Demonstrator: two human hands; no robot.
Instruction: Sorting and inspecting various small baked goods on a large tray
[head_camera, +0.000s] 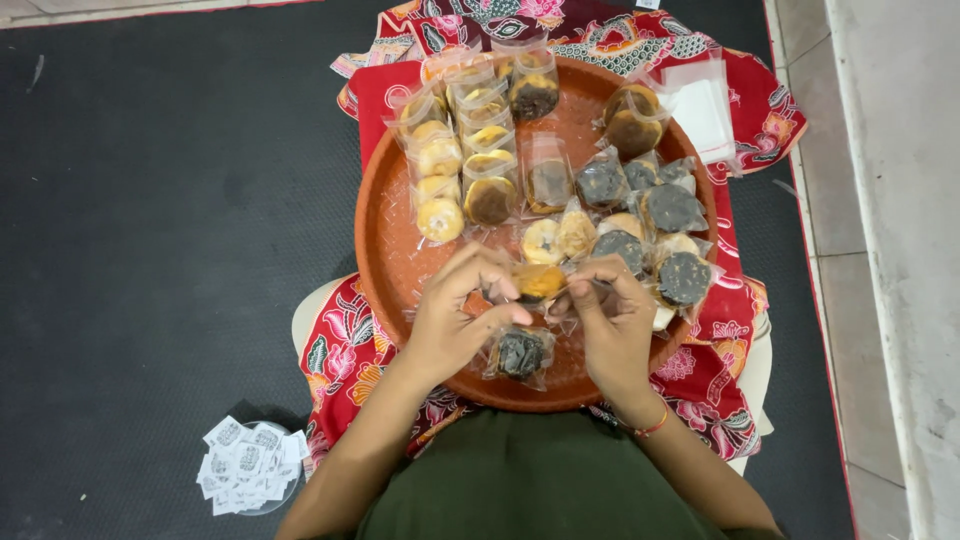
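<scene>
Left hand (455, 315): over the near part of the tray, fingers curled, pinching the left edge of the wrapped cake.
Right hand (612, 320): opposite, fingers pressed on the cake's right edge; red band at the wrist.
Cake (540, 281): golden, in a clear wrapper, held between both hands just above the tray; long axis left to right; both hands equally close, one at each end.
Tray (385, 240): round, orange-brown, on a red flowered cloth (345, 350) over the lap.
Dark cake (520, 353): wrapped, lying just below the hands, nearest loose piece.
Rows beyond: pale and dark wrapped cakes (440, 218) crowding the far and right parts, close behind the fingers.
Empty wrappers (700, 105): at the far right rim.
Small packets (250, 462): white heap on the dark floor mat, well apart to the left.
</scene>
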